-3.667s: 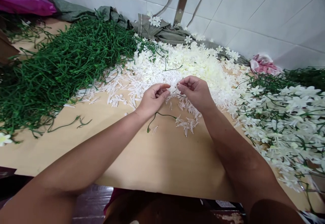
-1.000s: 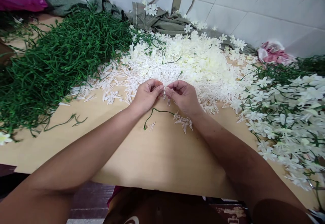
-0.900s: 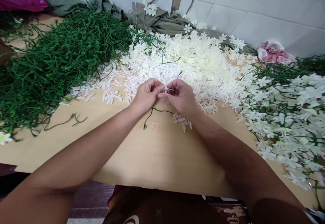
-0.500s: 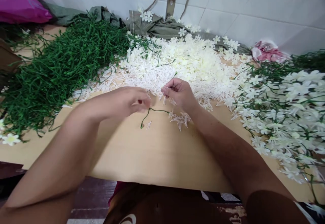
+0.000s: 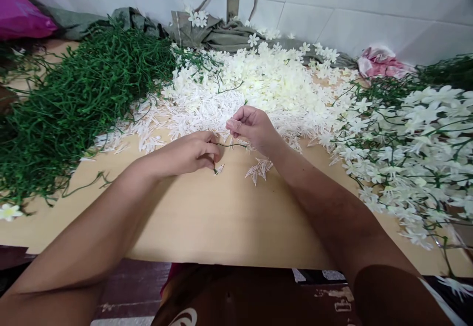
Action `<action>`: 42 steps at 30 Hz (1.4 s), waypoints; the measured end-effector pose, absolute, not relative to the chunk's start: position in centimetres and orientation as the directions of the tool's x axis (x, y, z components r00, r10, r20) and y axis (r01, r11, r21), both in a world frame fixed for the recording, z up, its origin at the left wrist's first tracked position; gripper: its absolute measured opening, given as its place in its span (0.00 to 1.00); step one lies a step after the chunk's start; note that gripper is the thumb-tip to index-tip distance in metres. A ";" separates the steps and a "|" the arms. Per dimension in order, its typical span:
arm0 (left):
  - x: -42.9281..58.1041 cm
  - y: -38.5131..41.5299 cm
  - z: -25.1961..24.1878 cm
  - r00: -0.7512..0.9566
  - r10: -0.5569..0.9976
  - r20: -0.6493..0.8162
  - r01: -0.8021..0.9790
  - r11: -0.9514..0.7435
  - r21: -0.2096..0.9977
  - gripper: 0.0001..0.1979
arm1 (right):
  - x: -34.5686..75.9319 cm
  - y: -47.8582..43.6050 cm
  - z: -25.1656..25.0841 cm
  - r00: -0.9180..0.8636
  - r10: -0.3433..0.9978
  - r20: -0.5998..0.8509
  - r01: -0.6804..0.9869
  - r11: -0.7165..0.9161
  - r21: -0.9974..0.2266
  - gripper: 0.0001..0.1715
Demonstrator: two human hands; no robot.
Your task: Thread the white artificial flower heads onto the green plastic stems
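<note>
My left hand (image 5: 201, 152) rests low over the cardboard with its fingers curled around a thin green artificial flower stem (image 5: 232, 145). One end of that stem runs right, toward my other hand; a second end pokes out below the fingers beside a few white sticks (image 5: 219, 169). My right hand (image 5: 252, 128) is closed in a pinch at the front edge of the heap of white sticks (image 5: 214, 109). What it pinches is too small to make out, though a green tip (image 5: 246, 102) shows just behind it. A small cluster of white sticks (image 5: 259, 169) lies below my right hand.
A large pile of green stems (image 5: 92, 89) lies left, and loose white blossoms (image 5: 273, 77) are heaped at the back. Assembled flower sprays (image 5: 414, 158) fill the right side. The cardboard (image 5: 221, 222) ends close to my body; behind stands a tiled wall (image 5: 314, 1).
My left hand has come down onto the green stem and closed its fingers on it. My right hand keeps its pinch with little movement. The whole view has shifted slightly.
</note>
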State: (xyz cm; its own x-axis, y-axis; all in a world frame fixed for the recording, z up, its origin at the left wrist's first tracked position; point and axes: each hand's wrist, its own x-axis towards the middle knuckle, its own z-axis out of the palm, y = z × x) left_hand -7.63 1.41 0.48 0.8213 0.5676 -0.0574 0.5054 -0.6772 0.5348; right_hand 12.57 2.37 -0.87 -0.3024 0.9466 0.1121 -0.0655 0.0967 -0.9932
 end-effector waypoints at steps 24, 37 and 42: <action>-5.9 0.7 1.9 0.203 0.972 -0.119 -0.069 0.136 0.988 0.06 | 11.8 0.9 0.1 -0.360 0.916 0.178 -0.172 0.122 -0.978 0.17; -4.9 0.9 0.4 0.200 0.933 -0.300 -0.118 0.327 0.938 0.07 | 12.4 1.9 -1.3 -0.284 0.948 0.142 -0.083 0.123 -0.989 0.14; -4.8 0.6 0.6 0.209 0.934 -0.291 -0.068 0.311 0.948 0.08 | 12.2 1.9 -1.4 -0.273 0.950 0.152 -0.023 0.152 -0.988 0.14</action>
